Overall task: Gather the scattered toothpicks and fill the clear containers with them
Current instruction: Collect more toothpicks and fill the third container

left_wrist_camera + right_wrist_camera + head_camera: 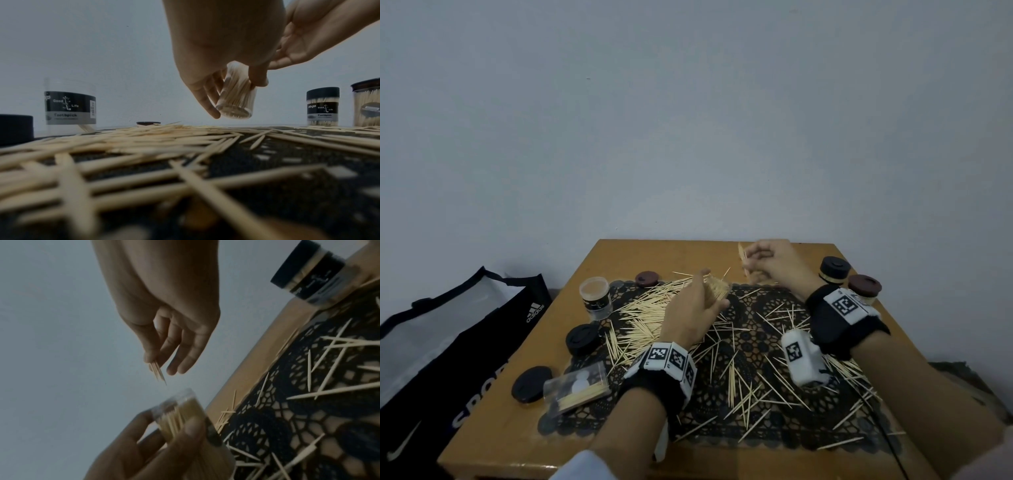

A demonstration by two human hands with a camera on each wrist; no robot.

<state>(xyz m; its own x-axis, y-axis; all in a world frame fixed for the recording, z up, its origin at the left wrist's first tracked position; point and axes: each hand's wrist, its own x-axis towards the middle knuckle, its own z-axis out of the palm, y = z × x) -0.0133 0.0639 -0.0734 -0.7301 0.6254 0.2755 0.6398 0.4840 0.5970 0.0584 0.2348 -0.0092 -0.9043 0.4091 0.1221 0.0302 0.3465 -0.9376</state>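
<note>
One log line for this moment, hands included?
left hand: holds container | right hand: pinches toothpicks above it | mat: toothpicks scattered

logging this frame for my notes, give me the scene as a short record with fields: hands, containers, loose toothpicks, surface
left hand: left hand grips a clear container full of toothpicks, tilted, off the table
right hand: right hand pinches a few toothpicks above its opening
capped jars: two, far right
open jar: far left, nearly empty
loose lids
scattered toothpicks: on black lace mat
surface: wooden table
</note>
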